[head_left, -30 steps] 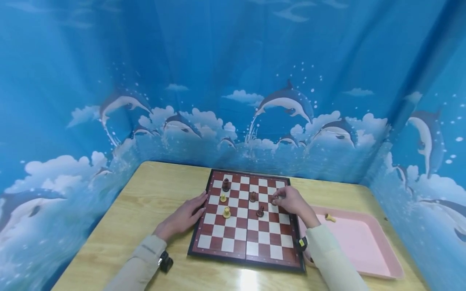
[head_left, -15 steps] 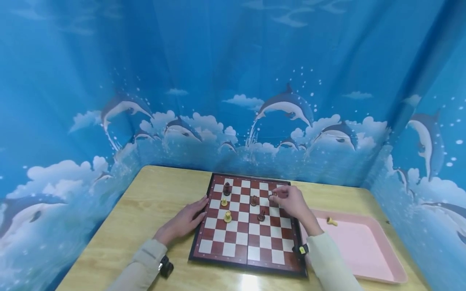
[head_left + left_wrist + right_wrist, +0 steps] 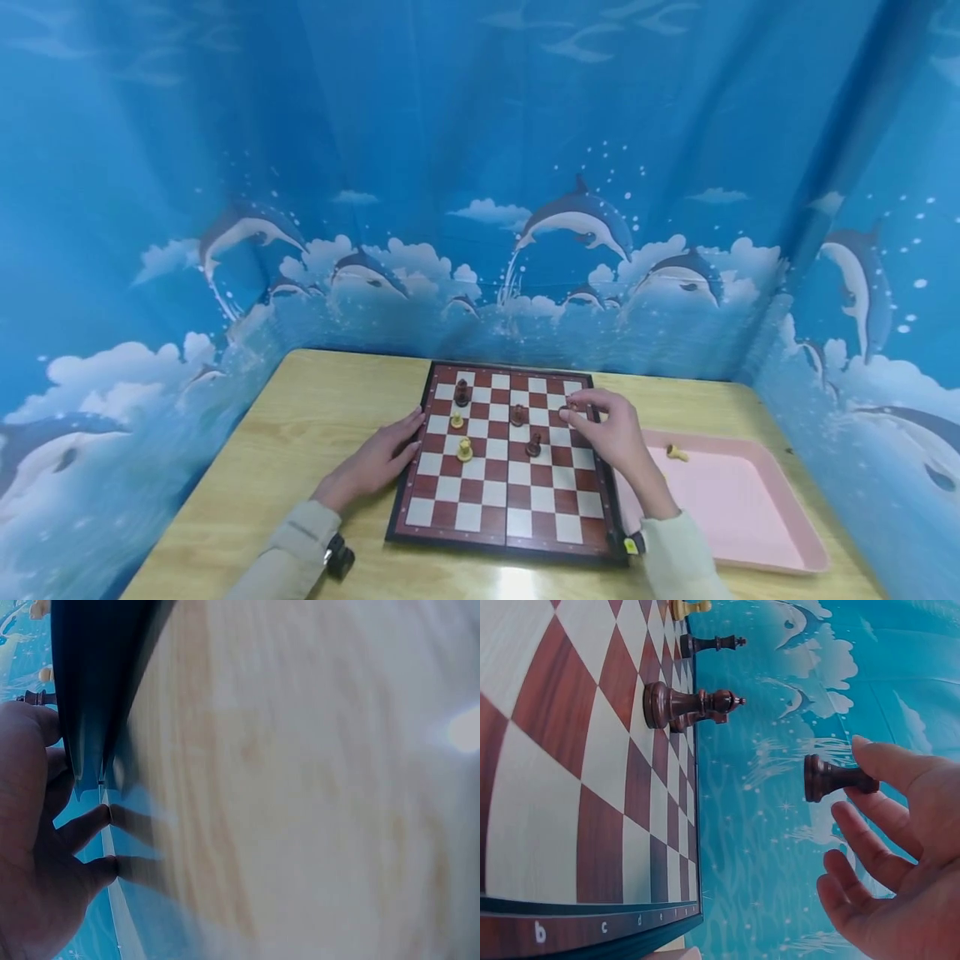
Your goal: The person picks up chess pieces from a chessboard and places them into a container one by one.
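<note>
Right of centre in the head view, the right hand (image 3: 617,433) pinches a dark chess piece (image 3: 838,780) in its fingertips, raised clear of the chessboard (image 3: 487,517) at lower centre. The left hand (image 3: 377,460) rests, fingers stretched out, at the chessboard's left edge, while three dark pieces (image 3: 534,446) and two yellow pieces (image 3: 465,452) stand on it. Another yellow piece (image 3: 677,452) lies in the pink tray (image 3: 750,521) at lower right

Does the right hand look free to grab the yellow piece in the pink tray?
Probably not as it stands: the right hand is pinching a dark chess piece, though nothing covers the yellow piece lying in the pink tray.
</note>
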